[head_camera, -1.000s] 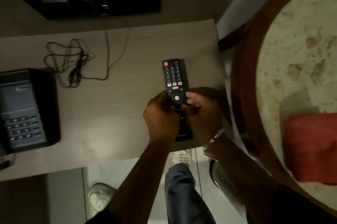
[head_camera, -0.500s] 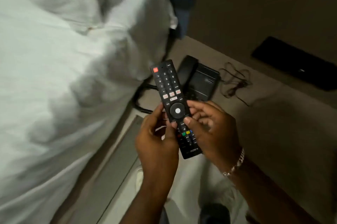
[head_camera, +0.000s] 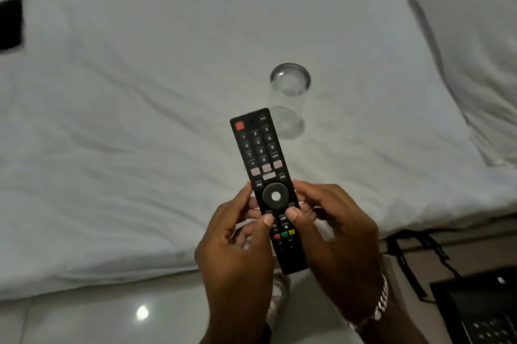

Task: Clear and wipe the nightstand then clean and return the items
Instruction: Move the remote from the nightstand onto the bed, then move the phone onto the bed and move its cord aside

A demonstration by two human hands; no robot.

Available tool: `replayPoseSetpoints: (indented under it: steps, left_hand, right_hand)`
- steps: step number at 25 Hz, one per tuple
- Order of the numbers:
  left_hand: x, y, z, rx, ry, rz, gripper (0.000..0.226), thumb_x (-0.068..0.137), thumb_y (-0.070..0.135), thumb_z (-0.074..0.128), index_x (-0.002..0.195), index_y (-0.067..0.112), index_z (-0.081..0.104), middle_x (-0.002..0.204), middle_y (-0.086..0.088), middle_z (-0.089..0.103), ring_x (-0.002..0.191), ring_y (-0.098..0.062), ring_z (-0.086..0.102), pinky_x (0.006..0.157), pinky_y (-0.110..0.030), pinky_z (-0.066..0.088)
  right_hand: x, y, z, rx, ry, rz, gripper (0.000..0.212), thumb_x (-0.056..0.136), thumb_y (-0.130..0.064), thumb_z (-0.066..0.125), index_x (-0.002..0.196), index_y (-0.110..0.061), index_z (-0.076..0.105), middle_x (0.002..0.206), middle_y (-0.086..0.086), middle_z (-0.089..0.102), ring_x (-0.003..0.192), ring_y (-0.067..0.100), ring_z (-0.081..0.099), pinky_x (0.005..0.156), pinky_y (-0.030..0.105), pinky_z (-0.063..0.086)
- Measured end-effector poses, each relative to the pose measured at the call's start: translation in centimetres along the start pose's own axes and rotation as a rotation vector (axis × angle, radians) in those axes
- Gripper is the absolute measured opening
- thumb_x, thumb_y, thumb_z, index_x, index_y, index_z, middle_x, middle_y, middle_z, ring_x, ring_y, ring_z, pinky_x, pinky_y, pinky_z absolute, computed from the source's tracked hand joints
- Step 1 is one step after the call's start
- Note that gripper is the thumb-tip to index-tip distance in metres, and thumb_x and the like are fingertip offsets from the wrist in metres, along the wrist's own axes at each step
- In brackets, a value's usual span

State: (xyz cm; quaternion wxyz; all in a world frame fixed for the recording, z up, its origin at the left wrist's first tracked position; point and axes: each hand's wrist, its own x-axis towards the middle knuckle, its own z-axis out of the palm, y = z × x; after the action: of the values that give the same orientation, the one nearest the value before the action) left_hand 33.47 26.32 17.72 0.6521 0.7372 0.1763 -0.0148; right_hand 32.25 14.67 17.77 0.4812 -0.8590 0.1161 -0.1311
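Both hands grip 1 black remote over the near edge of a white-covered bed. The left hand and right hand close on its lower half, thumbs pressed on the buttons below the round pad; its top end points toward 12 o'clock. An upturned clear glass lies on the bedding just beyond the remote's tip. Open bedding spreads toward 9 and 10 o'clock. A dark object at 10 o'clock is cut by the frame. At 4 o'clock, a telephone is partly cut off, dim, beside its black cord.
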Motion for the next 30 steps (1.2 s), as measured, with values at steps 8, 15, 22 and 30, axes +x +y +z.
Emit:
replayPoseSetpoints:
  steps: [8,15,22,30]
  left_hand:
    - [8.5,-0.3,0.0,0.233,0.044,0.028,0.035,0.077,0.0,0.072,0.093,0.032,0.074,0.074,0.019,0.071,0.068,0.006,0.068,0.06,0.002,0.044]
    - [6.8,-1.5,1.9,0.617,0.125,0.238,0.024,0.081,0.029,0.064,0.104,0.031,0.069,0.105,-0.01,0.071,0.086,-0.021,0.067,0.091,-0.033,0.051]
    - [-10.2,-5.5,16.1,0.51,-0.442,0.625,0.021,0.09,0.016,0.059,0.109,0.019,0.068,0.1,0.003,0.065,0.085,-0.012,0.066,0.08,-0.019,0.053]
    - [-20.9,-14.6,30.0,0.551,-0.892,0.509,0.027,0.092,0.011,0.059,0.119,0.008,0.064,0.111,-0.007,0.068,0.089,-0.003,0.062,0.073,-0.006,0.05]
  right_hand:
    - [6.4,1.4,6.1,-0.018,-0.08,0.021,0.032,0.08,-0.005,0.066,0.111,-0.014,0.068,0.094,0.004,0.071,0.082,0.014,0.066,0.077,0.028,0.055]
    - [0.8,5.0,-0.2,0.163,0.026,0.137,0.036,0.078,0.0,0.064,0.112,-0.01,0.066,0.097,0.007,0.068,0.08,0.014,0.064,0.075,0.029,0.057]
    - [-10.7,15.4,-14.6,0.146,0.482,0.489,0.027,0.082,-0.007,0.063,0.106,-0.019,0.067,0.098,0.001,0.067,0.085,0.003,0.063,0.071,0.01,0.052]
    - [-19.3,25.8,-22.8,0.107,0.706,0.86,0.024,0.082,-0.006,0.064,0.103,-0.017,0.064,0.112,0.006,0.063,0.093,0.012,0.061,0.074,0.015,0.054]
